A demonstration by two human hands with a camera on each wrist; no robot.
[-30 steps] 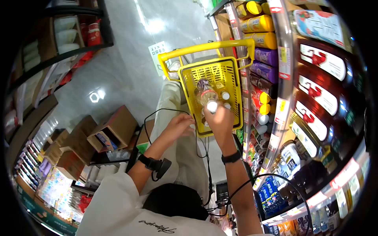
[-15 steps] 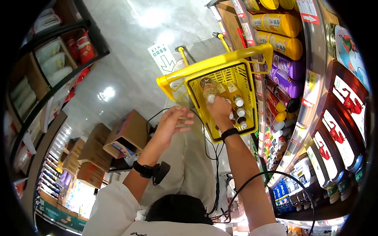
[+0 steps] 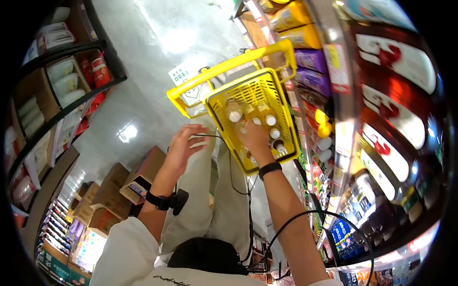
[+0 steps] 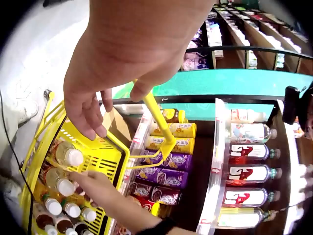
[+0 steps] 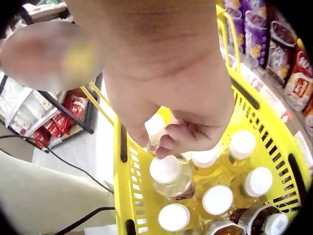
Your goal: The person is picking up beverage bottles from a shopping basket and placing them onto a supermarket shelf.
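Note:
A yellow shopping basket [image 3: 226, 148] on a wheeled frame holds several capped drink bottles. My right hand [image 3: 255, 138] reaches down into it. In the right wrist view its curled fingertips are right at the white cap of a clear bottle [image 5: 168, 183]; whether they pinch it I cannot tell. A second clear bottle [image 4: 63, 151] stands beside it, its cap outside the hand. Bottles of yellow drink [image 5: 243, 188] and dark-bodied ones [image 4: 43, 219] crowd round them. My left hand [image 3: 182, 145] hangs left of the basket with loosely bent fingers and holds nothing.
A yellow handle [image 3: 229, 66] spans the basket's far side. Shelves of purple packs [image 3: 312, 82] and large dark bottles [image 3: 396, 100] stand close on the right. Cardboard boxes [image 3: 114, 190] lie on the left. A black cable [image 3: 229, 155] hangs beside the basket.
The clear bottle my right hand gripped by its top has gone down into the basket, and its cap is now clear of the fingers. My left hand has moved left and up.

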